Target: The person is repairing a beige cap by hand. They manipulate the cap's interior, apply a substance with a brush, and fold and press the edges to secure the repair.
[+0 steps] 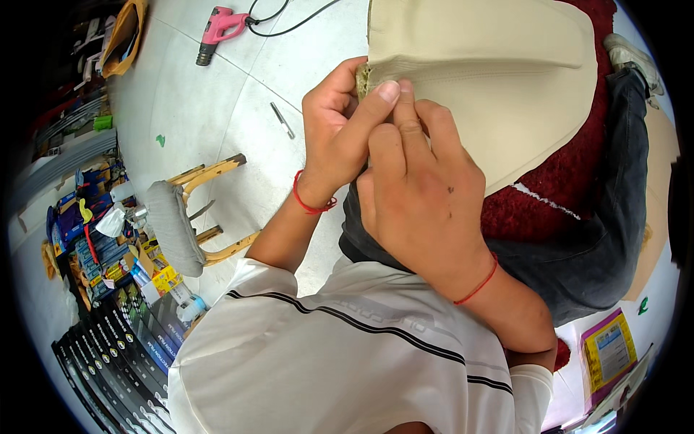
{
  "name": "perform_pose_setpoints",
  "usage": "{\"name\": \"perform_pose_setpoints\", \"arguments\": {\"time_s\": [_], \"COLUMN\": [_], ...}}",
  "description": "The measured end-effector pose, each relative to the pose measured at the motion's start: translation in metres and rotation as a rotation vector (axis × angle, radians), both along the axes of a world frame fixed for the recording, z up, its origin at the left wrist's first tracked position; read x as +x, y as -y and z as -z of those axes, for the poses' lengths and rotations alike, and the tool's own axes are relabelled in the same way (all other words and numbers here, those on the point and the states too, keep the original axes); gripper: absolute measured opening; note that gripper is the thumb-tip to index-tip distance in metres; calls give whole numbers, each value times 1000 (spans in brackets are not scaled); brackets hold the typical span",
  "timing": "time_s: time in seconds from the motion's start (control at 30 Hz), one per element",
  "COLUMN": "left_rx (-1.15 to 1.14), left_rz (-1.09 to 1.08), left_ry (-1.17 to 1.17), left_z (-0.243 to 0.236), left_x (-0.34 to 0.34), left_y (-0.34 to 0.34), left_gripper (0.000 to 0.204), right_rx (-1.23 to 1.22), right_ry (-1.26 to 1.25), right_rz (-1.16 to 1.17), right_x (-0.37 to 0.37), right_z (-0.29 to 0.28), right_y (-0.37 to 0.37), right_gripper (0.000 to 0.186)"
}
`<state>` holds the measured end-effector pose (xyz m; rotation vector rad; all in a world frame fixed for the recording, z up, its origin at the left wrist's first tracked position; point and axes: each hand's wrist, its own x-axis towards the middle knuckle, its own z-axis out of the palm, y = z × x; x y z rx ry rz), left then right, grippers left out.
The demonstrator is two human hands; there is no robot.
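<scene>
A cream upholstered cushion cover (491,72) lies across my lap, over a dark red fuzzy fabric (571,181). My left hand (336,134) pinches the cover's near left edge, thumb on top of the seam. My right hand (419,181) presses on the same edge just beside it, fingers curled over the seam next to the left thumb. Both wrists wear a thin red string. Yellowish foam shows at the pinched corner.
A pink power tool (220,29) with a black cord lies on the pale floor at the top left. A small wooden stool (184,217) with a grey pad stands to my left. Stacked boxes (116,318) crowd the lower left. A yellow-purple packet (607,354) lies at lower right.
</scene>
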<state>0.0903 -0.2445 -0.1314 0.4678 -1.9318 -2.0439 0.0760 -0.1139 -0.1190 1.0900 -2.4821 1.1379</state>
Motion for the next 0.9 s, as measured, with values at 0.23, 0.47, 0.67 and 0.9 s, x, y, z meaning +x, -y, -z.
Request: {"name": "perform_pose_setpoints", "arguments": {"time_s": [0.23,0.47,0.67,0.9], "left_rx": [3,20,2,80], "left_rz": [-51,-111,-109,-94], "left_ry": [22,9,67,30], "left_z": [9,4,5,0], "left_x": [-5,-9,-9,-7], "left_y": [9,-2,2,1], "left_gripper": [27,25,24,25], "right_rx": [-161,-420,-558,-403], "right_ry": [120,322,526,314], "right_rz": [-65,-82,-121,85], "right_x": [-9,-9,6,-14], "right_z": [9,19,-5,-10], "right_y": [-9,-9,-1,-20], "right_gripper": [11,8,10,13]}}
